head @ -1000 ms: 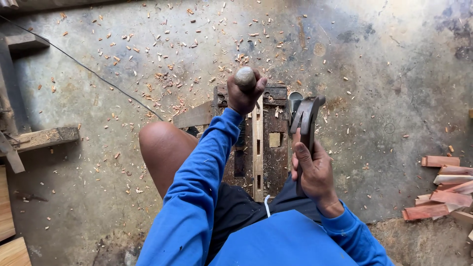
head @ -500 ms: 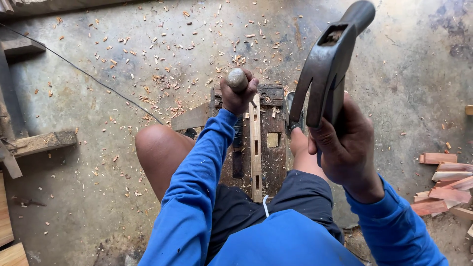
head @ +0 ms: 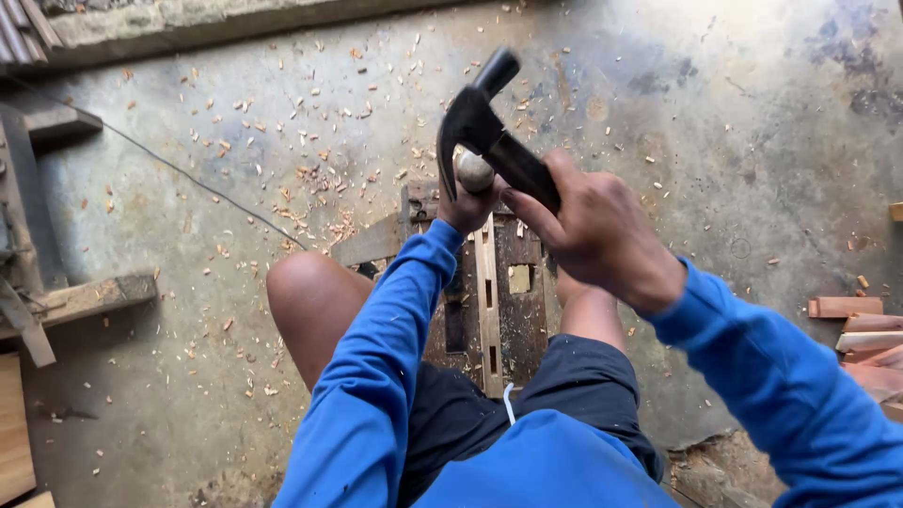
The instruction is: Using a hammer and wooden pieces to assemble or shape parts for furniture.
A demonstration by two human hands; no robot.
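Hammer: black claw hammer (head: 489, 132), upper centre of the frame, head tilted so its claw side hangs just over the rounded knob below it.
Right hand: right hand (head: 602, 230) clenched around the hammer's dark handle close under the head, a short grip that, by my reading, trades force for control.
Left hand: left hand (head: 467, 202) wrapped around a tool with a pale rounded butt end (head: 473, 171) poking up out of the fist; the shaft beneath is hidden, so what kind of tool it is cannot be told. It appears to be held upright to keep the butt facing the hammer.
Workpiece: light wooden strip (head: 487, 301) with dark slots cut in it, lying lengthwise on a dark wooden block (head: 527, 310) at centre frame, between the person's bare knees, which seem to steady it.
Floor: grey concrete floor (head: 715, 122) strewn with wood chips (head: 310, 179), thickest at upper left of centre, beside the block.
Right edge: reddish cut wood pieces (head: 861, 329) stacked, well apart from the hands.
Left edge: weathered timber (head: 85, 299) and a thin cable (head: 188, 174) across the floor.
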